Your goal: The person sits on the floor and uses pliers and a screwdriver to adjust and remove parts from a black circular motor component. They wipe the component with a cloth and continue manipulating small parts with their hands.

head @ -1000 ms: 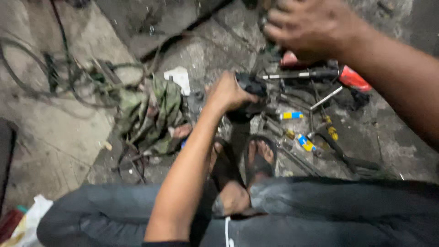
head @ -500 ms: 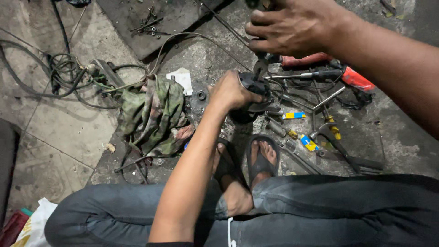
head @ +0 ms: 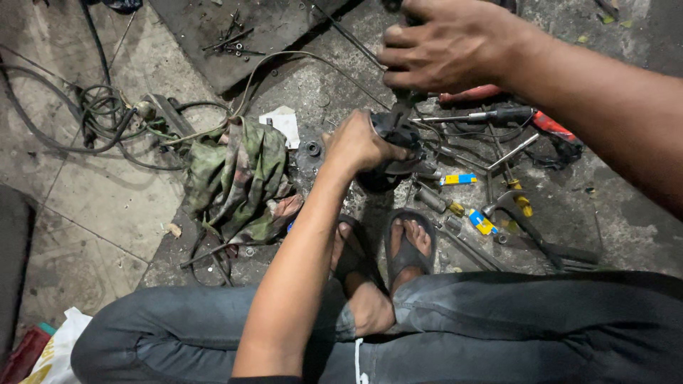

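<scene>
Head view, left hand (head: 359, 144) fingers clenched round dark metal part (head: 393, 131), right hand (head: 448, 44) gripping above it.

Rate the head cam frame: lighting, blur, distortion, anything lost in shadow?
Head view: dim, uneven light, brightest on the concrete floor at left; the top right corner and left edge fall into shadow. The right hand sits close to the lens, large and slightly soft. The left hand grips a dark metal part whose detail is lost in the murk. The scattered tools stay fairly sharp. No strong glare.
</scene>
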{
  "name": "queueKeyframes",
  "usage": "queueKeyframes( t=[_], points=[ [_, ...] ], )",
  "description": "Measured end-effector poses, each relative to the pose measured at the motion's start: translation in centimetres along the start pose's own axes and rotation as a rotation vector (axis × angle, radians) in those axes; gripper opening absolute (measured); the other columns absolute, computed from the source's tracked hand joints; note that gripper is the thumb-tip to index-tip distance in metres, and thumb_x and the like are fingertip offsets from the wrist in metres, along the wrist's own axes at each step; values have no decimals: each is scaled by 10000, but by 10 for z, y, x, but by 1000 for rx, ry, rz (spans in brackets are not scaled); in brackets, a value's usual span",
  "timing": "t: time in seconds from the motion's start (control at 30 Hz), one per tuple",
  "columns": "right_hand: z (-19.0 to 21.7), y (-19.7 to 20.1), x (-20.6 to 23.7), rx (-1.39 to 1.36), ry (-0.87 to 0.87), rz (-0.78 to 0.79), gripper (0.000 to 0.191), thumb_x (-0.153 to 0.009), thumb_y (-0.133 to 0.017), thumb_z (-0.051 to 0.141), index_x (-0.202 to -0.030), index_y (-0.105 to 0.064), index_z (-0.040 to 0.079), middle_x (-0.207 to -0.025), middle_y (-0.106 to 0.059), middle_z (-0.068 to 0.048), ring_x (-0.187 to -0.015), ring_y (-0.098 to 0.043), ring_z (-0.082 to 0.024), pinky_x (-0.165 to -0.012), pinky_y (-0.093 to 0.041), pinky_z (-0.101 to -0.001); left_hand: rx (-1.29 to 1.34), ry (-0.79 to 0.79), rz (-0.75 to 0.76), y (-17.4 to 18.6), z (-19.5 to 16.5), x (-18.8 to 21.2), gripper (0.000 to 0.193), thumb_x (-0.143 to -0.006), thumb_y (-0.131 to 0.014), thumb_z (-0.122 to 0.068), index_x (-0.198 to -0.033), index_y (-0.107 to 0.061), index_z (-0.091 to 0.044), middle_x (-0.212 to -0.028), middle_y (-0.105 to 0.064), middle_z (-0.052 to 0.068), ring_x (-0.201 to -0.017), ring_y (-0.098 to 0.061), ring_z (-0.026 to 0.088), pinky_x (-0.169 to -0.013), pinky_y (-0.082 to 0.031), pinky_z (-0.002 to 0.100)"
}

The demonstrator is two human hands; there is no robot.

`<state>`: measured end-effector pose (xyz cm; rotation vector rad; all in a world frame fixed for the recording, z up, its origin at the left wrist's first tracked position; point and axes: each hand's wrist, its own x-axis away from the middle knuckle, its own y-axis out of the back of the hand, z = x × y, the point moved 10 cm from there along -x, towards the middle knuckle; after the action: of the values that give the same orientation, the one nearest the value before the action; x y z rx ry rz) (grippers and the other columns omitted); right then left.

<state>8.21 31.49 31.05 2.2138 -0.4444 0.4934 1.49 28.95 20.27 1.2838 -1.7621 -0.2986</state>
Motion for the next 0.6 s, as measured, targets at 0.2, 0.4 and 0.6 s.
queueKeyframes(
  t=[0.2,0.4,0.6],
  points=[
    [1,-1,-4,110,-20,41,553,-829,-598,543,-1334,-501,338,-1341,-527,75,-1277,-483,-138,-1037,-376,-414,4,20,15,-2,3,1,854,-513,-941,-524,-1144,-684,-9,-1238,-709,185,-1208,-652,368,-1133,-269,710],
    [1,-7,-6,46,-20,20,491,-886,-599,470,-1358,-500,380,-1299,-545,108,-1276,-488,-121,-1046,-370,-373,6,19,14,-2,2,0,872,-493,-941,-522,-1154,-686,-12,-1249,-705,180,-1213,-652,363,-1114,-289,718],
    [-1,-10,-8,0,-64,67,449,-843,-598,516,-1263,-559,362,-1314,-560,80,-1186,-556,-129,-1008,-400,-373,-10,0,-25,1,0,0,979,-474,-970,-537,-1202,-622,18,-1269,-662,196,-1215,-621,374,-1091,-283,714]
  ],
)
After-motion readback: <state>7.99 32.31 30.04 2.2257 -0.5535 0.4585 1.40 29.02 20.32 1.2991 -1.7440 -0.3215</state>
